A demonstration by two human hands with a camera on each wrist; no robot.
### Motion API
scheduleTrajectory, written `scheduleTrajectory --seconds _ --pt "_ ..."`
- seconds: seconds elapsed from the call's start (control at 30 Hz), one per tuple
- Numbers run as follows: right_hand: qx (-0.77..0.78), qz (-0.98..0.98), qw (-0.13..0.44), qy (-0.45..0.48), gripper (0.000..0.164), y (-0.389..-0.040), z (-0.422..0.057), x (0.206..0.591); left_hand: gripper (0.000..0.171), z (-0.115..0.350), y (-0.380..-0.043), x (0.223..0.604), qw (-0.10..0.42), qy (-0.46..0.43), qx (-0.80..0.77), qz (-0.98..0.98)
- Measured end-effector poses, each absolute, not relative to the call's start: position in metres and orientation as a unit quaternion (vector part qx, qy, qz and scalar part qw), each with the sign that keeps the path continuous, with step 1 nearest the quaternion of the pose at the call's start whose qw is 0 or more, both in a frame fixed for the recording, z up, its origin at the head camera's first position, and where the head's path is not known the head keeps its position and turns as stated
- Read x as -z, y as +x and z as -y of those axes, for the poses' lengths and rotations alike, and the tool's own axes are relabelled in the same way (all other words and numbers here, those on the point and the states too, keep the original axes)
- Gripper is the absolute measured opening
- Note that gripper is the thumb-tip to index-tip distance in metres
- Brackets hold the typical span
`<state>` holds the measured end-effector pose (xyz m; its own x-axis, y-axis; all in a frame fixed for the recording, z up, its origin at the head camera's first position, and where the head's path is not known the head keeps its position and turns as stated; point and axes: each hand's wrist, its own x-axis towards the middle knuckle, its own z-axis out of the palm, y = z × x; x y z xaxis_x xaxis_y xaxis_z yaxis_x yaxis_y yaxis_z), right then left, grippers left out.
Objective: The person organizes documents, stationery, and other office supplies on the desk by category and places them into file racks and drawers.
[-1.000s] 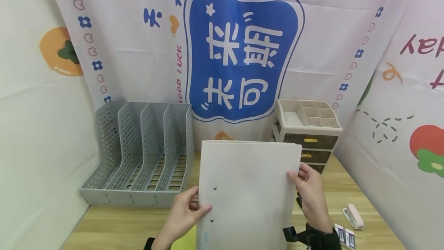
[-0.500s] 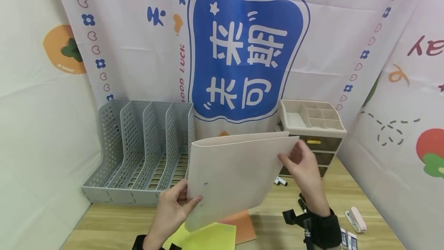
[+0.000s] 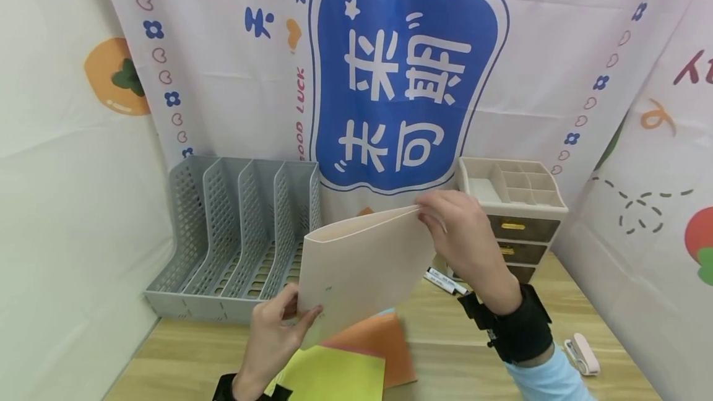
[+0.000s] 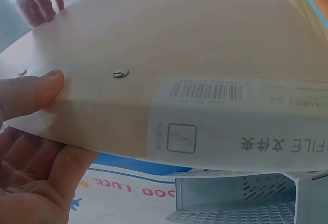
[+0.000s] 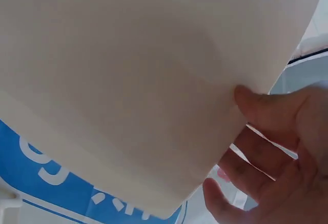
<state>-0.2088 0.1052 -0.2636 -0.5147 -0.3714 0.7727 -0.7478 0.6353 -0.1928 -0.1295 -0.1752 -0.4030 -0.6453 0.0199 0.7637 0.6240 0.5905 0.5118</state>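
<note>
A cream file folder (image 3: 362, 271) is held up above the table, tilted, with its top side slightly gaping. My left hand (image 3: 273, 333) grips it by the spine side, thumb on the cover and fingers behind. Near that thumb, the left wrist view shows metal rivets (image 4: 121, 73) and a spine label (image 4: 179, 137) with a barcode. My right hand (image 3: 465, 240) pinches the upper right corner; in the right wrist view its thumb (image 5: 251, 103) presses on the cover. Beneath the folder lie a yellow folder or sheet (image 3: 340, 376) and an orange one (image 3: 392, 351).
A grey file rack (image 3: 195, 308) with upright dividers stands at the back left. At the back right is a cream drawer organizer (image 3: 518, 209). White markers (image 3: 440, 280) lie before it, and a pale pink stapler-like object (image 3: 582, 354) rests at the right.
The folder has swung from facing the head camera to a tilted, narrower angle and risen off the yellow and orange items. My right hand has moved up and left with its corner.
</note>
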Motion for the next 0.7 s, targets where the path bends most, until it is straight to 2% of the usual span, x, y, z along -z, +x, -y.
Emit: scheduleTrajectory --seconds 0.1,0.17,0.7 --pt "-0.253 0.834 0.363 0.331 0.013 -0.21 -0.099 0.26 0.048 0.176 -0.128 0.405 0.37 -0.198 0.405 0.812" --pt "-0.246 0.836 0.365 0.326 0.009 -0.21 -0.097 0.259 0.049 0.177 -0.127 0.405 0.369 -0.203 0.406 0.811" --pt "-0.202 0.822 0.416 0.333 0.006 -0.213 -0.068 0.233 0.061 0.171 -0.126 0.395 0.416 -0.182 0.311 0.835"
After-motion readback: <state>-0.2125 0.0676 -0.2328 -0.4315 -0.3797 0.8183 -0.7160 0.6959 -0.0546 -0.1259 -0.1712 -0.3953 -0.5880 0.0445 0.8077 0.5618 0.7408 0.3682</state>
